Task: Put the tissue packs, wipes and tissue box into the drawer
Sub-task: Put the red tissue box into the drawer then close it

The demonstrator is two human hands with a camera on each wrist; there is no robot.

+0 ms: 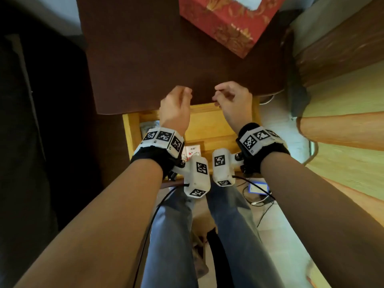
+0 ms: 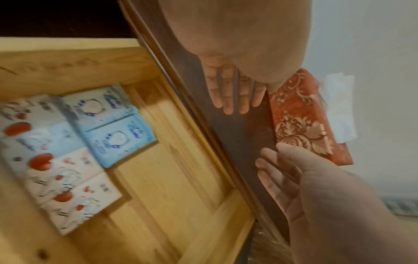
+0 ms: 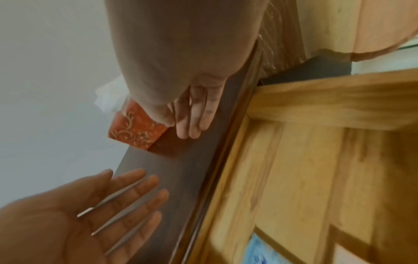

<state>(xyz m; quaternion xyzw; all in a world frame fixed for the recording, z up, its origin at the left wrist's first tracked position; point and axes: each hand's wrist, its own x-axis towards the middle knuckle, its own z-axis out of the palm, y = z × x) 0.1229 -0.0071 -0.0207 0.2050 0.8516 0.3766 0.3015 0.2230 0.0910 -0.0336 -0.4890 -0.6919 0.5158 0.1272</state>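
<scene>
A red tissue box [image 1: 226,21] with gold flowers stands at the far right of the dark brown table [image 1: 145,59]; it also shows in the wrist views [image 2: 303,117] [image 3: 135,132]. Below the table's front edge the light wooden drawer [image 1: 127,129] is pulled out. Inside, at its left, lie several white tissue packs with red hearts [image 2: 45,160] and two blue wipe packs [image 2: 117,139]. My left hand [image 1: 180,94] and right hand [image 1: 222,94] hover side by side over the table's front edge, above the drawer. Both have relaxed fingers and hold nothing.
The right half of the drawer floor [image 2: 169,178] is bare wood. A light wooden panel [image 1: 342,100] rises close at the right. Cables and a small device [image 1: 257,188] lie on the floor beside my legs. The left side is dark.
</scene>
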